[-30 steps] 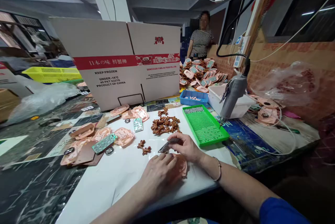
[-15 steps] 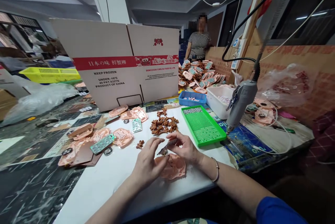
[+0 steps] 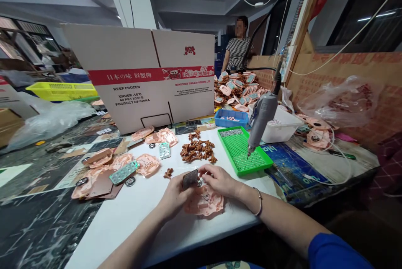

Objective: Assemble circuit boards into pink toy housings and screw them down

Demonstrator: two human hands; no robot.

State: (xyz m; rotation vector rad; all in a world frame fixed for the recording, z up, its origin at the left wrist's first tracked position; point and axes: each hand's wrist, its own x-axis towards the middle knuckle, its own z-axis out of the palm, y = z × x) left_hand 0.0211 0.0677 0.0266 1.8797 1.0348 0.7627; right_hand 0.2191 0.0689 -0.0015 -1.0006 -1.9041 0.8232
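One dark plate [image 3: 190, 179] is gripped in the left hand [image 3: 176, 191], just beside a pink plastic shell [image 3: 206, 203] on the white tabletop [image 3: 125, 208]. The right hand [image 3: 221, 182] has its fingers bent near the plate's right edge; whether they grip anything cannot be told. Farther off, brown pieces [image 3: 197, 151] lie left of a green tray [image 3: 248, 152], with a power screwdriver [image 3: 263, 116] hanging over it.
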